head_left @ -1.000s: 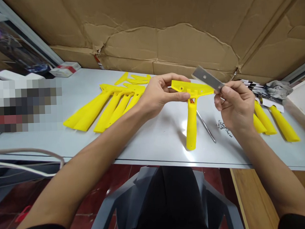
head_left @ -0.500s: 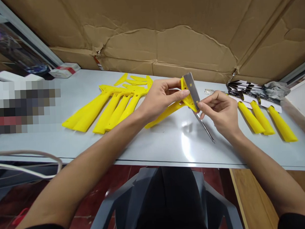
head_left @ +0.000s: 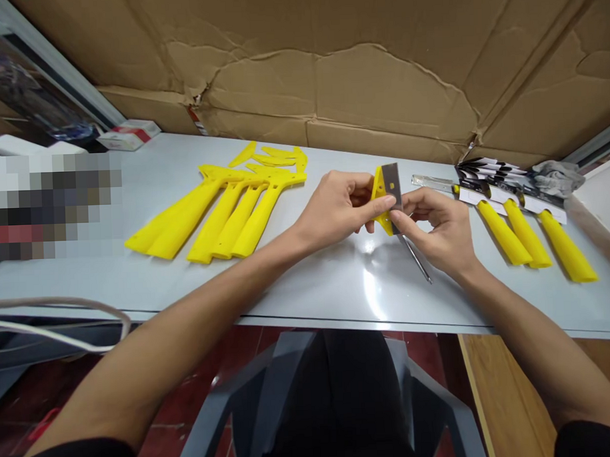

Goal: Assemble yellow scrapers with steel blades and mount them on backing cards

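My left hand [head_left: 341,204] grips the head of a yellow scraper [head_left: 378,184], its thumb lying on a flat metal blade [head_left: 392,179] set against the head. The blade has a small hole showing. With thumb and fingers my right hand [head_left: 438,230] pinches the blade's lower end. The scraper's handle is hidden in this view. Below the hands, a thin metal rod [head_left: 419,263] lies on the table; its upper end is hidden. Several yellow scraper handles [head_left: 255,223] lie side by side to the left, with several flat yellow pieces [head_left: 278,161] behind them.
On the right of the white table [head_left: 307,298] lie several yellow-handled scrapers [head_left: 568,249] with dark and white heads. A crumpled grey bag [head_left: 558,178] is behind them. A small box [head_left: 129,135] stands back left. Cardboard [head_left: 299,69] walls the back; a white cable [head_left: 62,302] hangs front left.
The scraper and blade have turned more upright and shifted slightly right and down. My left hand moved right with them, and the yellow handle that showed below is now out of sight.
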`<state>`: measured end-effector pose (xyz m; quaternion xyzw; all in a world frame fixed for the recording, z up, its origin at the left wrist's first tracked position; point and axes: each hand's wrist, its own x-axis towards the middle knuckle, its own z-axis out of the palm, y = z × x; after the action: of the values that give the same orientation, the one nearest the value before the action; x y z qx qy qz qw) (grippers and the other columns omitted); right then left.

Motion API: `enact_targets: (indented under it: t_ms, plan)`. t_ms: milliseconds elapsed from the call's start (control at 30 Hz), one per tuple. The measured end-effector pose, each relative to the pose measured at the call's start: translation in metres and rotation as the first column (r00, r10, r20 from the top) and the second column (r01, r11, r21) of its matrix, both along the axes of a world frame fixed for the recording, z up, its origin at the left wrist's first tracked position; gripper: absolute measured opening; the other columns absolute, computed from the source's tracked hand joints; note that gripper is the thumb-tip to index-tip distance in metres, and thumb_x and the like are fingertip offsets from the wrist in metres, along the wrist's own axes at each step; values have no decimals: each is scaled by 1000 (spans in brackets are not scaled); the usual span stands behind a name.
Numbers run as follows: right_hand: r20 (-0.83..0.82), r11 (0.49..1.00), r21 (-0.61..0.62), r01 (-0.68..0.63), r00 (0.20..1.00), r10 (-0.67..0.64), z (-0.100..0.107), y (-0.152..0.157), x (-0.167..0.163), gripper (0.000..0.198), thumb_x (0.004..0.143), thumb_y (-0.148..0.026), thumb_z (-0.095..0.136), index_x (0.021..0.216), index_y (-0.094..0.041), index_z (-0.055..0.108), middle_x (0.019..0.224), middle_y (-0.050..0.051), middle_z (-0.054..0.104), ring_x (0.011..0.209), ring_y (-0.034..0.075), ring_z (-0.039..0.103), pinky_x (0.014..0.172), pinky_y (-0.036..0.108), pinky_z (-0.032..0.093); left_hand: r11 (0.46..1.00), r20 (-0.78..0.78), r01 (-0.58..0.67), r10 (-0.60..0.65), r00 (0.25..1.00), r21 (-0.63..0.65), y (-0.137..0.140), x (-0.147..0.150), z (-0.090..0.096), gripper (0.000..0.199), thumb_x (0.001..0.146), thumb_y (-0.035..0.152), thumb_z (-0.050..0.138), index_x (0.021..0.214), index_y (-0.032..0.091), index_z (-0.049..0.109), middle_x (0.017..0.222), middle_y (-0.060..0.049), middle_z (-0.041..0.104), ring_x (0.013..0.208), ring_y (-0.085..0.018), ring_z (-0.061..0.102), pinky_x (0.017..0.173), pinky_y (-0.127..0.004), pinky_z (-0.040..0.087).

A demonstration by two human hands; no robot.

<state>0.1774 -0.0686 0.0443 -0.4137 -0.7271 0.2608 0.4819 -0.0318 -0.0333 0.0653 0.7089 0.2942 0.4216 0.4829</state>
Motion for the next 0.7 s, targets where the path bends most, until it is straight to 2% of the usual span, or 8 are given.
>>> enact_targets:
  t_ms: [200, 433, 533, 633, 700]
  plan:
    - [4, 993, -87, -80, 997, 80, 1, 2, 3, 25, 91, -34, 80, 102, -14, 72, 81, -1, 66, 71, 1, 67, 68, 10, 55, 1000, -10, -10, 10, 1000, -12, 1, 1, -3, 42, 88, 54, 86, 83, 14, 75, 68, -2, 72, 54, -10, 66, 48, -19, 49]
    - [-4, 990, -109, -89, 996, 89, 1, 2, 4, 33, 86, -39, 86, 105, -15, 74, 86, 0, 69, 75, 1, 68, 74, 10, 59, 998, -33, -56, 55, 998, -13, 0, 1, -4, 39, 89, 50, 84, 80, 14, 75, 68, -2, 72, 51, -8, 63, 50, -19, 47]
    - [0, 973, -180, -144, 989, 146, 4, 2, 9, 38, 86, -43, 85, 111, -17, 74, 89, 2, 71, 78, 4, 70, 76, 13, 60, 997, -40, -58, 56, 998, -55, 0, 0, -2, 39, 88, 50, 85, 83, 13, 76, 67, -3, 72, 50, -8, 61, 48, -19, 46]
    - [-24, 957, -246, -155, 988, 154, 8, 8, 17, 45, 92, -54, 78, 116, -16, 74, 94, 4, 73, 75, 6, 70, 73, 19, 62, 990, 38, -37, 42, 998, -137, 1, -1, 3, 41, 87, 51, 88, 88, 12, 77, 69, -4, 73, 50, -8, 60, 46, -20, 44]
    - [-31, 970, -230, -74, 997, 68, 10, 19, 21, 48, 97, -60, 68, 114, -15, 75, 95, 6, 74, 73, 6, 67, 69, 21, 59, 978, 162, 20, 14, 987, -206, 1, -2, 8, 43, 84, 53, 90, 89, 12, 76, 73, -4, 74, 52, -7, 61, 46, -20, 44]
